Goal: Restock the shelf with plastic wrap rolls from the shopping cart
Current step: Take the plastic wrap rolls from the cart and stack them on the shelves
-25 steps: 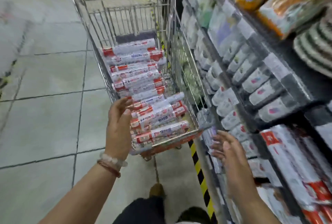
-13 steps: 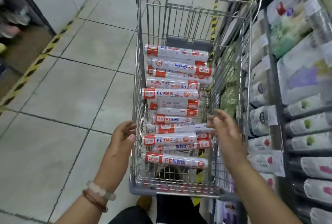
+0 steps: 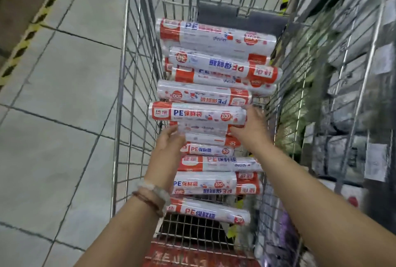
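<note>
Several white-and-red plastic wrap rolls (image 3: 216,61) lie crosswise, stacked along the wire shopping cart (image 3: 132,95). Both my hands are inside the cart, at mid-pile. My left hand (image 3: 169,144) touches the left end of a roll (image 3: 203,127) lying just under a roll marked 100 (image 3: 199,114). My right hand (image 3: 250,131) rests against the right ends of those same rolls, fingers extended upward. Neither hand has lifted a roll clear of the pile.
The shelf (image 3: 353,95) with packaged goods runs close along the cart's right side, blurred. Grey tiled floor (image 3: 64,95) lies to the left, with a yellow-black stripe (image 3: 27,37) at the far left. A red panel (image 3: 192,254) marks the cart's near end.
My view has moved closer over the cart. Both hands have gone from the cart's rim down into it and now touch the ends of mid-pile rolls.
</note>
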